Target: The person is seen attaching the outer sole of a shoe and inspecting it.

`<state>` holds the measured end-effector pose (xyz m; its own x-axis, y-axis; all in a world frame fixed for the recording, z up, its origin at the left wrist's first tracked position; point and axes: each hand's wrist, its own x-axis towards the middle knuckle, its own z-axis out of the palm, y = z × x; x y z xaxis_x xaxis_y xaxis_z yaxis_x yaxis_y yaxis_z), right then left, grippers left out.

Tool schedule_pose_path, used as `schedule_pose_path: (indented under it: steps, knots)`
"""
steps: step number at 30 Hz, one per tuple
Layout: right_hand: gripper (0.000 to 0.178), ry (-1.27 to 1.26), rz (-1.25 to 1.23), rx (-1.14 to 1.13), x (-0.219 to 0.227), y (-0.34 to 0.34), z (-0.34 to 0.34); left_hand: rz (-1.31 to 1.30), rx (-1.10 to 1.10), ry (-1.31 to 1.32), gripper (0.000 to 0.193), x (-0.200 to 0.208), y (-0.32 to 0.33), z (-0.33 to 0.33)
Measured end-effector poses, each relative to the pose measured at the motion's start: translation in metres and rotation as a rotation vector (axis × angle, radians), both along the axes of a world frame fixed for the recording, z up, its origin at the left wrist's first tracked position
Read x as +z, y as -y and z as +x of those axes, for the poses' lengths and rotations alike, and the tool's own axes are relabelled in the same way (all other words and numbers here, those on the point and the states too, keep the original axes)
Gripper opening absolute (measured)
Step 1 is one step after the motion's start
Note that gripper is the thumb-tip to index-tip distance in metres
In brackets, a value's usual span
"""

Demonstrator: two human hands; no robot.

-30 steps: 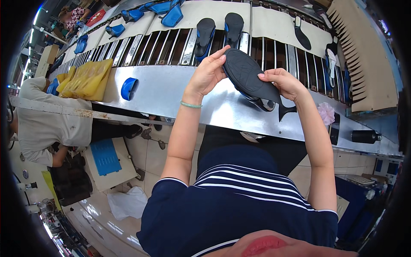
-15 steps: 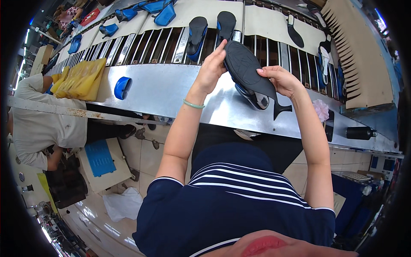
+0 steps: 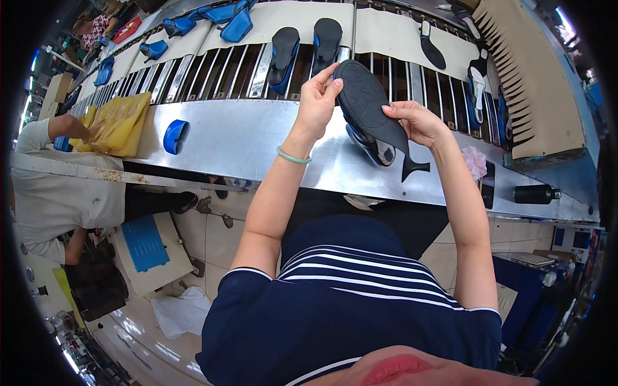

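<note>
Both my hands hold a black shoe sole (image 3: 368, 106) with a slim heel, tilted above the metal ledge (image 3: 251, 132). My left hand (image 3: 317, 103) pinches its upper left edge with thumb and fingers. On its right edge my right hand (image 3: 417, 122) closes, thumb on the face and fingers behind. Below the sole a dark shoe (image 3: 376, 149) partly shows; the sole hides the rest, and I cannot tell whether the two touch. Beyond my left hand, two blue shoes with black soles, one left (image 3: 283, 56) and one right (image 3: 327, 44), stand sole up on the rollers.
A blue curved piece (image 3: 175, 136) lies on the ledge at left. Nearby, another person's hand touches a yellow bag (image 3: 125, 125). At right are a black bottle (image 3: 536, 194), a pink bundle (image 3: 475, 162) and a jagged-edged cardboard sheet (image 3: 544, 96). More shoe parts rest along the roller line.
My left thumb has come onto the face of the sole, which has shifted slightly left in view. The other person's hand has come onto the yellow bag.
</note>
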<state>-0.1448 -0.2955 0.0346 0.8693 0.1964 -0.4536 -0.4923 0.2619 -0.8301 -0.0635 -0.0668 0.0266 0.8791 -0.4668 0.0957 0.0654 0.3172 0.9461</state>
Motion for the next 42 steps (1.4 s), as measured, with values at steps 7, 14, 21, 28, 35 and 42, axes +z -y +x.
schedule_pose_path:
  steps: [7,14,21,28,35,42]
  knots:
    - [0.027,0.056,-0.009,-0.043,0.005,-0.004,-0.031,-0.001,-0.098,-0.200,0.033,0.026,-0.004,-0.015]
    - [0.031,0.099,-0.144,-0.089,0.007,-0.057,-0.069,0.019,0.042,-0.021,0.029,0.019,-0.023,-0.043]
    - [0.023,0.181,-0.304,-0.038,-0.002,-0.089,-0.085,0.054,-0.135,-0.282,0.039,0.037,-0.067,-0.064]
    - [0.030,0.252,-0.204,0.470,0.007,-0.058,-0.051,-0.015,-0.063,-0.303,0.030,-0.017,-0.096,-0.053]
    - [0.044,0.073,-0.265,0.871,-0.011,0.013,-0.016,-0.340,-0.014,-0.448,0.036,-0.107,-0.097,-0.065]
    - [0.106,0.351,0.266,0.313,-0.073,0.068,-0.076,-0.487,-0.056,-0.456,0.039,-0.128,-0.053,-0.094]
